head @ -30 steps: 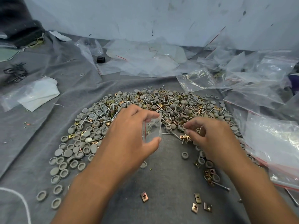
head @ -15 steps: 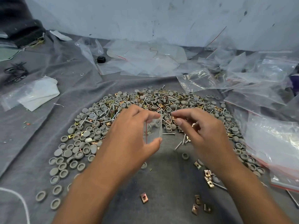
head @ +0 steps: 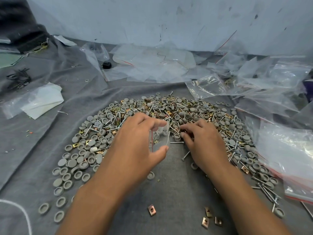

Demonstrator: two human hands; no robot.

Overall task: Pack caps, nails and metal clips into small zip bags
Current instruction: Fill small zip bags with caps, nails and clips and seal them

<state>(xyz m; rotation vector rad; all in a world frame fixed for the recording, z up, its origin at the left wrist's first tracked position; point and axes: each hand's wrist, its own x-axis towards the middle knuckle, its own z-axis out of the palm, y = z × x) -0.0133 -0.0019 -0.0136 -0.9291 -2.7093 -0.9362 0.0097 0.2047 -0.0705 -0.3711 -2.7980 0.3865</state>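
The left hand (head: 135,146) held a small clear zip bag (head: 160,138) upright between curled forefinger and thumb, its mouth propped open toward three o'clock; something small and brassy already seemed to lie near the bottom, though the plastic blurred it. Just beside it, at three o'clock, the right hand (head: 203,143) lay palm down on the near edge of the pile (head: 169,109), fingers bent as if gathering a piece; whether it had anything pinched could not be told, since the fingertips were buried among the parts. The pile of grey caps (head: 88,143), long nails (head: 177,142) and brass-coloured metal clips (head: 151,210) spread in an arc from nine o'clock round to four o'clock of the hands, on a grey cloth (head: 177,192). To do this step well, the person would probably do best to keep the bag mouth wide and close to the picking hand, and feed nails in lengthwise, point first, so they would not snag the thin plastic. More bags (head: 286,150) lay heaped at two to four o'clock.
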